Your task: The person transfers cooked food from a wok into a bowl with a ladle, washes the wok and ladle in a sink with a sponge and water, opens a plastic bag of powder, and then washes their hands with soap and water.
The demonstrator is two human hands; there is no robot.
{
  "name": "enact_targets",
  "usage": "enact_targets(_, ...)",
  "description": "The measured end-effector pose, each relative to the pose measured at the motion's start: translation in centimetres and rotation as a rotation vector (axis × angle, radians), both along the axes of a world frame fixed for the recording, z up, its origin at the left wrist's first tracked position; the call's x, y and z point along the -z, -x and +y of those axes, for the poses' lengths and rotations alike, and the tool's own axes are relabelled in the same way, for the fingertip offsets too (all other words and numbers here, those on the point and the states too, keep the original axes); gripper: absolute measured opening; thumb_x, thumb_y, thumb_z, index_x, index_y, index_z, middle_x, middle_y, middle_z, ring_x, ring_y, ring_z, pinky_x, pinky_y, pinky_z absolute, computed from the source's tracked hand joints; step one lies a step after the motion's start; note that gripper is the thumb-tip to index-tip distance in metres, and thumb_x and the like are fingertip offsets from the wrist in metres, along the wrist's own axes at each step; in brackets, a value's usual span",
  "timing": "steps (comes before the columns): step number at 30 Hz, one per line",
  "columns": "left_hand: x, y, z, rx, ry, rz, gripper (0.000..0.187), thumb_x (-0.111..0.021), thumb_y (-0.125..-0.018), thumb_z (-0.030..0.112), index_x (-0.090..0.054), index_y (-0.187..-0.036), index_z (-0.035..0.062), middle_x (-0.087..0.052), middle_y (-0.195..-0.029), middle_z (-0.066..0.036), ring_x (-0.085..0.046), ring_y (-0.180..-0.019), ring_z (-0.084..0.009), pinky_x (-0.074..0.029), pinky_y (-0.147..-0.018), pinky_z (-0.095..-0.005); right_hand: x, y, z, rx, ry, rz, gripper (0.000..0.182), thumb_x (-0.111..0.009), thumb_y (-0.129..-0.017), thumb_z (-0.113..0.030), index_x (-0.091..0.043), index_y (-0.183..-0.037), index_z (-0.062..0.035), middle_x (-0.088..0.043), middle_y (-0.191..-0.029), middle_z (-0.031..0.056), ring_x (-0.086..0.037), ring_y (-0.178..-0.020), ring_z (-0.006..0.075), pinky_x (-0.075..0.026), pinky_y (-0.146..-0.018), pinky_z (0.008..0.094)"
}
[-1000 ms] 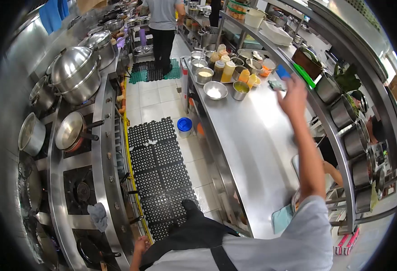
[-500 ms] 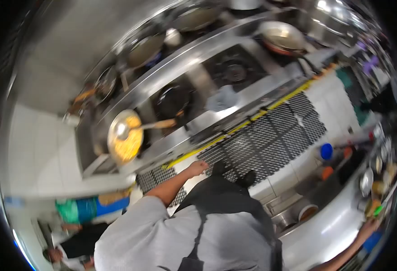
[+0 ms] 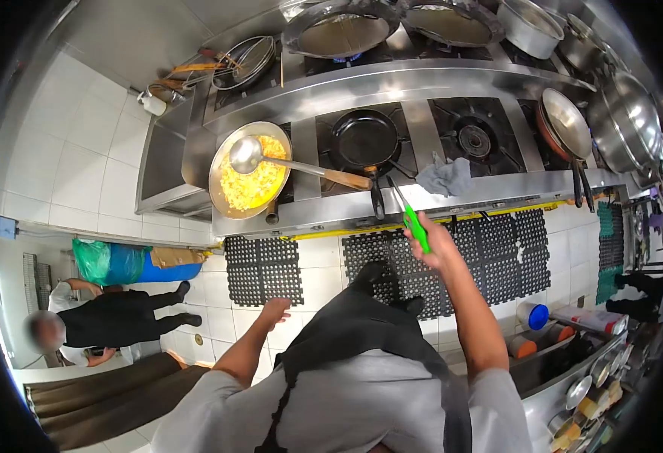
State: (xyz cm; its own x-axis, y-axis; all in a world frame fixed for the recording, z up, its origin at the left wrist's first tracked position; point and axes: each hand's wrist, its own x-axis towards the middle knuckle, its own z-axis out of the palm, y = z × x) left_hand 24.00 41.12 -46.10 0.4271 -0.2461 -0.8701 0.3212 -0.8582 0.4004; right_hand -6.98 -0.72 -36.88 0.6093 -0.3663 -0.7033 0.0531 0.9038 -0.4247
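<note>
My right hand point(image 3: 438, 243) grips a utensil by its bright green handle point(image 3: 416, 229). Its narrow metal end points toward the stove's front edge, beside the black frying pan point(image 3: 364, 139); its exact kind is hard to make out. On the stove to the right of the metal end lies a crumpled grey cloth point(image 3: 444, 177). My left hand point(image 3: 275, 311) hangs over the floor, empty, with loosely bent fingers apart. Farther left, a wide pan point(image 3: 216, 170) holds chopped yellow-orange food point(image 3: 252, 185). A ladle point(image 3: 247, 154) rests in it, its wooden handle reaching toward the black pan.
Large dark pans point(image 3: 344, 36) stand on the back burners, one over a blue flame. Stacked pans point(image 3: 567, 124) and a big steel pot point(image 3: 627, 121) are at the right. Black mats point(image 3: 467, 264) cover the floor. Another person point(image 3: 109, 317) stands at the left. Behind me, a counter carries several containers point(image 3: 592, 404).
My right hand has swung from the counter at the right to the stove front, carrying the green-handled utensil. My left hand has moved slightly left and lower. The view has turned and sharpened.
</note>
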Motion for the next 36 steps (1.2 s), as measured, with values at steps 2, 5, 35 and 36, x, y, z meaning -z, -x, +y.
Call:
enact_targets(2, 0.9, 0.1, 3.5, -0.069, -0.058, 0.016, 0.033, -0.062, -0.088, 0.032, -0.061, -0.113, 0.0105, -0.063, -0.102, -0.003, -0.067, -0.082, -0.0172, -0.049, -0.064, -0.0327, 2.1, -4.5, -2.7, -0.02, -0.038, 0.003, 0.032, -0.044, -0.104, -0.041, -0.058, -0.108, -0.0131, -0.058, -0.077, 0.0021, -0.044, -0.051, 0.0097, -0.035, -0.043, 0.0232)
enact_targets(5, 1.1, 1.2, 7.1, -0.108, -0.121, 0.046, 0.036, -0.059, -0.09, 0.029, -0.059, -0.119, 0.0082, -0.064, -0.107, -0.006, -0.067, -0.083, -0.0194, -0.05, -0.066, -0.0355, 4.5, -9.4, -6.0, -0.026, -0.07, 0.079, 0.031, -0.043, -0.104, -0.041, -0.055, -0.099, -0.0125, -0.054, -0.074, 0.001, -0.04, -0.049, 0.0092, -0.032, -0.042, 0.0235)
enact_targets(35, 14.1, -1.7, -30.4, 0.561, -0.08, 0.227, 0.057, -0.059, -0.093, 0.046, -0.045, -0.136, 0.0116, -0.056, -0.109, -0.01, -0.061, -0.076, -0.0228, -0.053, -0.063, -0.0328, -17.1, 46.5, 26.9, 0.984, 0.948, 1.787, 0.033, -0.063, -0.091, -0.012, -0.062, -0.121, 0.0012, -0.066, -0.113, 0.0148, -0.06, -0.109, 0.0252, -0.046, -0.095, 0.036)
enact_targets(36, 15.0, -1.0, -31.8, 0.416, -0.086, 0.258, 0.06, -0.06, -0.092, 0.048, -0.043, -0.138, 0.0134, -0.056, -0.109, -0.01, -0.061, -0.074, -0.0225, -0.053, -0.061, -0.0316, -19.8, 48.8, 28.9, 0.931, 1.027, 2.007, 0.032, -0.062, -0.091, -0.013, -0.063, -0.12, 0.0005, -0.065, -0.116, 0.0227, -0.061, -0.113, 0.035, -0.046, -0.096, 0.0405)
